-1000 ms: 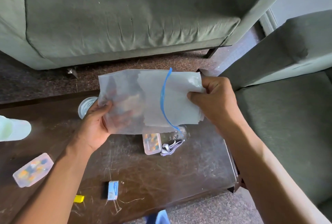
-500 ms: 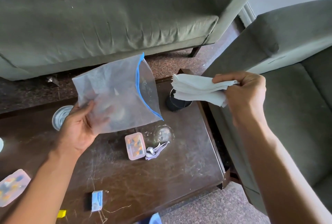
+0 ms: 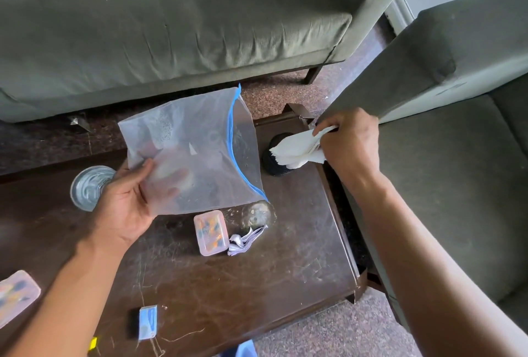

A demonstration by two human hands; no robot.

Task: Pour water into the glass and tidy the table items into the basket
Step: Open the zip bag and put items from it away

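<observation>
My left hand (image 3: 125,202) holds a clear zip bag (image 3: 191,150) with a blue seal strip, raised over the dark wooden table (image 3: 300,242). My right hand (image 3: 350,145) grips a wad of white tissues (image 3: 294,150) directly above a black round container (image 3: 278,166) at the table's far right corner. A glass (image 3: 90,186) with water stands left of my left hand. A small clear pill box (image 3: 211,232) and a folded paper bundle (image 3: 245,241) lie below the bag, beside an upturned clear glass (image 3: 258,212).
A second pill box (image 3: 15,298) lies at the left edge. A small blue-white packet (image 3: 148,322) and a yellow bit (image 3: 93,343) sit near the front edge. Green sofas flank the table behind (image 3: 171,27) and right (image 3: 457,156).
My right hand pulled the tissues out of the zip bag, carried them right and lowered them over the black container. My left hand kept the empty bag raised.
</observation>
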